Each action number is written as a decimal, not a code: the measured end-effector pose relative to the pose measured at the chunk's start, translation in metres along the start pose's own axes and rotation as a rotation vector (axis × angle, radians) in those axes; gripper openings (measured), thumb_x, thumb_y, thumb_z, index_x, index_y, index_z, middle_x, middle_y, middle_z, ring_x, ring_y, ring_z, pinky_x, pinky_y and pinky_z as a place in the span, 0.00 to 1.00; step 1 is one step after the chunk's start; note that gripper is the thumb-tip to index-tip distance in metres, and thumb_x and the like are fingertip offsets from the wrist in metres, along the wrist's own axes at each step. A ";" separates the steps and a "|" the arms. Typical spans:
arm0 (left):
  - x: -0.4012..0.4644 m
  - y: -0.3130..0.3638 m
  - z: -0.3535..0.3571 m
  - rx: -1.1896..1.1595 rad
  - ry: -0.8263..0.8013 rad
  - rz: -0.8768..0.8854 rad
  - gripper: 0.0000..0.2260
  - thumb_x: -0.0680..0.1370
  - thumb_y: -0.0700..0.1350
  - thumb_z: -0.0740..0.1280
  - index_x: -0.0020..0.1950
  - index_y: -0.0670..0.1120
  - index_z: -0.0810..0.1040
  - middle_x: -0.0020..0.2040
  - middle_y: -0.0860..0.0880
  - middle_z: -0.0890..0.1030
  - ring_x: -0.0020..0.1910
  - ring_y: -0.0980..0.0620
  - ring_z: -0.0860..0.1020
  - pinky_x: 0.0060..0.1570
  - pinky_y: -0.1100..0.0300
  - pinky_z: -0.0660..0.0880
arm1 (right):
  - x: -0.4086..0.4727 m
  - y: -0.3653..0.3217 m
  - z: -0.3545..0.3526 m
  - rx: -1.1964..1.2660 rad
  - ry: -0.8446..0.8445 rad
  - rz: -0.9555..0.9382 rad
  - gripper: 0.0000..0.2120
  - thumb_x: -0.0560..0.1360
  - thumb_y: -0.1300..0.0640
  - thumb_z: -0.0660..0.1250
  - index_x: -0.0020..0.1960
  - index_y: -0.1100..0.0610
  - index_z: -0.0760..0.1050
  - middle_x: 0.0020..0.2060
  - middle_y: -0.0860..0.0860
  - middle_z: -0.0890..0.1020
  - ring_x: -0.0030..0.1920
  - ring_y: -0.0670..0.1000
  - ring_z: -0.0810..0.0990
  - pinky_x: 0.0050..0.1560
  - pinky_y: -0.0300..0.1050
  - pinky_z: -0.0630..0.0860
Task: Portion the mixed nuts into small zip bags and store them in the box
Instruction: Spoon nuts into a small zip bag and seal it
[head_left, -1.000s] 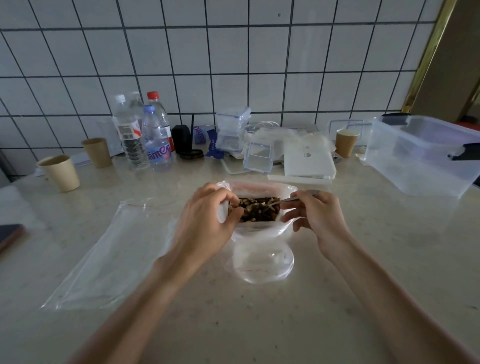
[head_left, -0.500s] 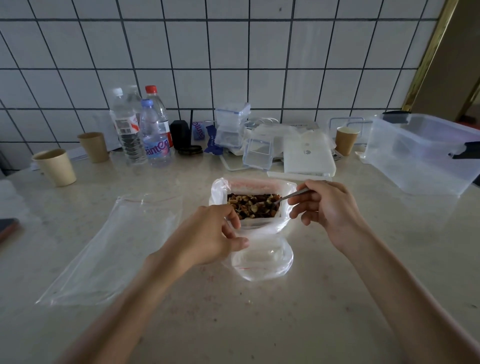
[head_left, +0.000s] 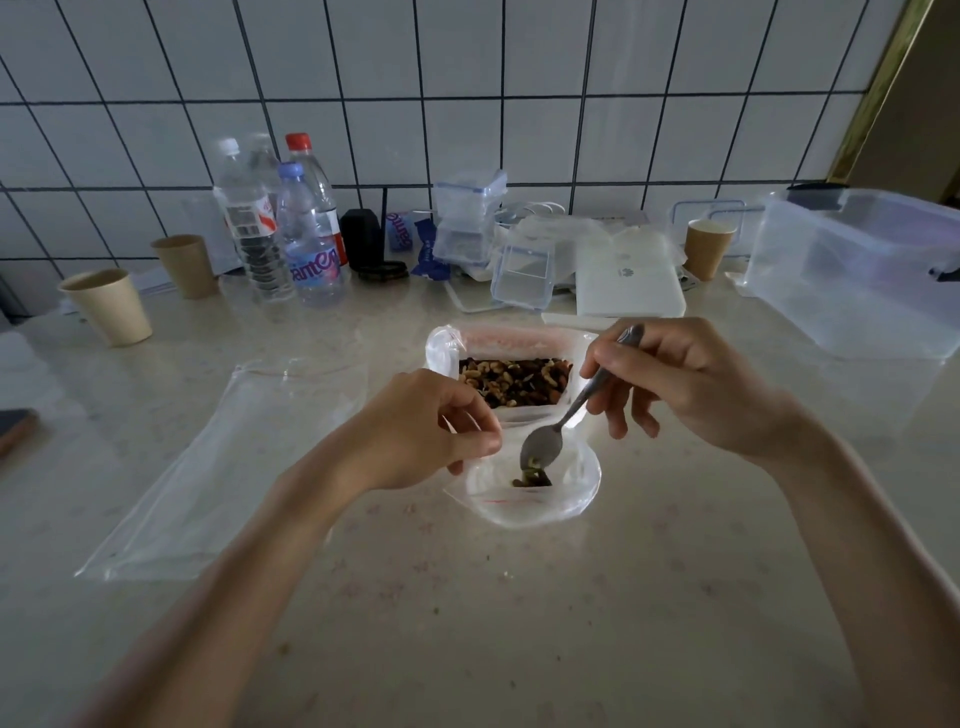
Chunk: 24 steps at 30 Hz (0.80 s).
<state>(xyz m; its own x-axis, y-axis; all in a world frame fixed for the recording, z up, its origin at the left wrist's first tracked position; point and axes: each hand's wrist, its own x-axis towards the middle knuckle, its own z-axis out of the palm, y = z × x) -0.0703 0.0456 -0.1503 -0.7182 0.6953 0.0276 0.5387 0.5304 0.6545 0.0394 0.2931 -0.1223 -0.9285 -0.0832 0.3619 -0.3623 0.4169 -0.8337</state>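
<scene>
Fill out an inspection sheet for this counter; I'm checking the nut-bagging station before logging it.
Surface: pale speckled counter, a few crumbs near the front.
Job's things: open bag of mixed nuts; small zip bag holding a few nuts; spoon tipped into it; clear storage box far right, lid off.
Clutter: large flat zip bag, water bottles, three paper cups, small clip-lid containers.
Hands: left hand pinches the small bag's rim; right hand holds the spoon.
Cables: white cable by the wall.
Surroundings: white tiled wall.
</scene>
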 end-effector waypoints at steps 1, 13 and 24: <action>0.000 0.001 -0.001 0.006 0.001 0.009 0.02 0.78 0.50 0.75 0.46 0.56 0.85 0.32 0.61 0.84 0.28 0.64 0.79 0.28 0.76 0.70 | -0.001 -0.002 -0.002 0.002 0.001 -0.042 0.12 0.84 0.55 0.63 0.49 0.62 0.80 0.38 0.59 0.86 0.32 0.60 0.84 0.25 0.45 0.74; 0.003 -0.007 -0.005 0.031 0.227 -0.082 0.12 0.78 0.62 0.71 0.44 0.55 0.82 0.35 0.57 0.85 0.32 0.60 0.83 0.32 0.67 0.71 | 0.006 0.015 0.007 0.319 0.464 0.250 0.12 0.83 0.60 0.63 0.49 0.66 0.82 0.36 0.60 0.84 0.31 0.57 0.81 0.26 0.45 0.71; 0.018 -0.030 0.014 0.131 0.403 -0.278 0.19 0.78 0.69 0.64 0.45 0.54 0.80 0.41 0.57 0.83 0.44 0.56 0.81 0.41 0.57 0.74 | 0.010 0.022 0.019 -0.168 0.553 0.264 0.12 0.81 0.60 0.62 0.42 0.61 0.79 0.31 0.52 0.86 0.28 0.53 0.84 0.22 0.47 0.74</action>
<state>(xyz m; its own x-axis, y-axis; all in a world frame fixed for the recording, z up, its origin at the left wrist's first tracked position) -0.0933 0.0487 -0.1803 -0.9413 0.2901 0.1723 0.3351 0.7433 0.5791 0.0206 0.2849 -0.1451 -0.7892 0.5030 0.3525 -0.0674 0.4996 -0.8636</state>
